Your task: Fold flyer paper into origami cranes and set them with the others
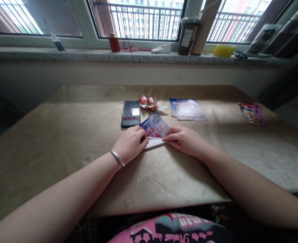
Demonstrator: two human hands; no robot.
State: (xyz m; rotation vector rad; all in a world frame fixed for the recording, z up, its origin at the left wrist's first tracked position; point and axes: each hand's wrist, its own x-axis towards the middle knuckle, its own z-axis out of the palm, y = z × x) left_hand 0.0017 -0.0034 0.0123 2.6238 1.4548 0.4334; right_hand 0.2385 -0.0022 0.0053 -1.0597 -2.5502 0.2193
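Observation:
A blue and red printed paper sheet [155,126] lies on the table between my hands, its near edge folded over to show a white strip. My left hand [131,143] pinches the left end of that fold, a silver bangle round its wrist. At the right end, the fingertips of my right hand [181,140] are closed on the same sheet. Just beyond my left hand is a dark phone [131,114] lying flat. Behind the sheet sit folded red and white paper pieces [148,102].
Flat printed sheets [188,109] lie stacked at the back right of the table [63,141]. Farther right are colourful printed papers [252,113]. On the windowsill [88,58] stand a dark jar [187,37], a red container [114,43] and a yellow block [224,51].

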